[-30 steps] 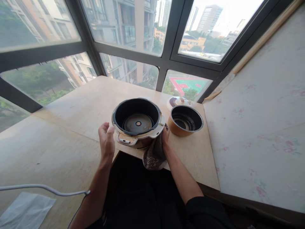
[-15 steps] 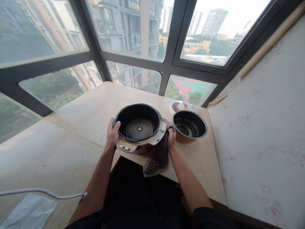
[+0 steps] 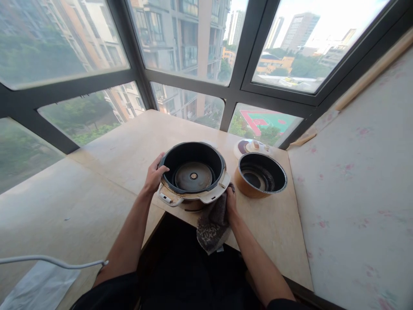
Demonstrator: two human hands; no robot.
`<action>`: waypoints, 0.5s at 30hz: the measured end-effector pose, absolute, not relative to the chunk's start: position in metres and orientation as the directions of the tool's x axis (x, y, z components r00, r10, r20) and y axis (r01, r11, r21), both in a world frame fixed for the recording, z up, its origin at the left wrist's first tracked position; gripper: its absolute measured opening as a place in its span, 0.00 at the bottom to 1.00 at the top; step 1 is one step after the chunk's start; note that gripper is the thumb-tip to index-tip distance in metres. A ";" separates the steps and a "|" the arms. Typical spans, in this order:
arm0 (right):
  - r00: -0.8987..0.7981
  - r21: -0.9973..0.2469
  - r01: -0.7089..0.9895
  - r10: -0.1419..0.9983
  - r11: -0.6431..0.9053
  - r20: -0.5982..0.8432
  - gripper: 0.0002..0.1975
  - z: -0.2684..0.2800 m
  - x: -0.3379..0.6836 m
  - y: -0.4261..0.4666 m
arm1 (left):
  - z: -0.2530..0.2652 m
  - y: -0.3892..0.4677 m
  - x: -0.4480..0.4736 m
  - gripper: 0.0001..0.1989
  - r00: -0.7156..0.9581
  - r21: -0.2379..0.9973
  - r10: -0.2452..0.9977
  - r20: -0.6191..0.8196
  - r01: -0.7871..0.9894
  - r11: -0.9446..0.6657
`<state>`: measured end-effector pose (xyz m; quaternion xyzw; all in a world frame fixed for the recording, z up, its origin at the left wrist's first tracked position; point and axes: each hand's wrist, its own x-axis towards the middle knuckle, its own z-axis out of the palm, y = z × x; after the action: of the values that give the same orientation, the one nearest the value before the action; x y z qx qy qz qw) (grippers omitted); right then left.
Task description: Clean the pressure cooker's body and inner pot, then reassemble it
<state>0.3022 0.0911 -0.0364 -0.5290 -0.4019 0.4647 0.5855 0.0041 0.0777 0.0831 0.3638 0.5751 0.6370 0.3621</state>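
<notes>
Grey-framed windows (image 3: 190, 105) line the left and far edges of a pale wooden desk (image 3: 116, 148). At its near left corner, a white cable (image 3: 54, 260) crosses above a thin white sheet (image 3: 43, 284). Next comes the left hand (image 3: 155, 176), its grip closed over the cooker body's rim, thumb on top and fingers outside. That cooker body (image 3: 194, 172), dark inside, sits at the desk's near edge. A patterned grey-brown cloth (image 3: 213, 230) hangs past that edge, its upper part gripped by the right hand (image 3: 231, 201) against the cooker's right side; some fingertips are hidden. Toward the far right corner lies a white lid (image 3: 244, 147), behind an orange-brown pot (image 3: 254, 186) near the desk's right edge, beside a flowered wall (image 3: 351, 193).
</notes>
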 end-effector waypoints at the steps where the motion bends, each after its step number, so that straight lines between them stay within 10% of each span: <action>1: 0.266 -0.990 -0.140 0.963 -0.017 -0.054 0.11 -0.037 0.302 0.079 | 0.085 0.082 0.002 0.38 -0.449 0.997 0.893 0.037 -0.043 -0.063; 15: 0.381 -0.958 -0.284 0.921 0.035 -0.079 0.08 0.004 0.311 0.117 | 0.120 0.132 -0.011 0.36 -0.007 0.984 0.984 -0.175 -0.034 0.175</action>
<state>0.3114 0.1173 0.0037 -0.5176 -0.3078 0.4632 0.6502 -0.0111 0.1321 0.1195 0.4434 0.5361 0.4646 0.5479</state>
